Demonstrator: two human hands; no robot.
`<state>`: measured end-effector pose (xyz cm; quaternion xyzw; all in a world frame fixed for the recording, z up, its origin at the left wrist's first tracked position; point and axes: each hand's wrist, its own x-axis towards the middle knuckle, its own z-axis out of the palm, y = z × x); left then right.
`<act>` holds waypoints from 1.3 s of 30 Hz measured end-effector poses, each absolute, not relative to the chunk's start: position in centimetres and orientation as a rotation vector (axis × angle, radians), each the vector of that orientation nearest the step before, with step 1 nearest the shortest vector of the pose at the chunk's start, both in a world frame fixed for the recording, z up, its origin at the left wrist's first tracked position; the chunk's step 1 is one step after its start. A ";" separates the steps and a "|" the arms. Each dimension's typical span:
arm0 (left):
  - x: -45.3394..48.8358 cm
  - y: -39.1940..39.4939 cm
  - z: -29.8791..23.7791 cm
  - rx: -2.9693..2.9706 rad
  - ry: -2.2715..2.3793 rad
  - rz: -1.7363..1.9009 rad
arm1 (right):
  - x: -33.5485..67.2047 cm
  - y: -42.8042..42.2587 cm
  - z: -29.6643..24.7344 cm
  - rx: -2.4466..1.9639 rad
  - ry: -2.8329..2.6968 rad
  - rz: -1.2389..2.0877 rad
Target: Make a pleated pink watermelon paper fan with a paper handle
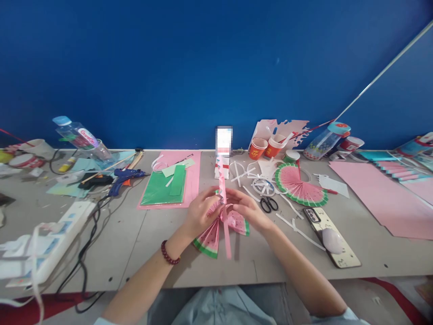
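Observation:
A pleated paper fan (209,243) patterned like a watermelon, pink with dark seeds and a green rim, is between my two hands over the table's front middle. My left hand (204,208) closes on its gathered centre from the left, thumb on top. From the right, my right hand (249,210) pinches the same centre with bent fingers. A long pink paper strip (227,239) runs down from the middle of the fan toward me. My fingers hide part of the folds.
Black scissors (269,205), a second watermelon fan (301,186) and a phone (333,239) lie to the right, among white paper strips. Red paper cups (258,148) stand behind. On the left are green paper (162,189), a blue glue gun (123,178) and a power strip (62,239).

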<state>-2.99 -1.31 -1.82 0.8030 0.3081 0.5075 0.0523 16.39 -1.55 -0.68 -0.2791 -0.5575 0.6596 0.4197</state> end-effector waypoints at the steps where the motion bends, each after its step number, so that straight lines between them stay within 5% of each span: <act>1: -3.0 -1.3 -1.8 2.480 0.898 1.536 | 16.4 -1.5 -0.7 -0.638 -1.300 1.736; 18: -3.1 -1.8 -0.5 2.390 0.818 1.318 | 16.3 -1.1 -1.2 -0.820 -0.999 1.865; 32: -3.8 -0.7 -0.3 1.538 0.959 1.800 | 15.9 -1.4 -1.3 -0.958 -1.321 1.754; 39: -4.7 0.0 1.1 1.357 0.849 1.544 | 15.8 -1.7 -0.3 -1.070 -1.621 1.587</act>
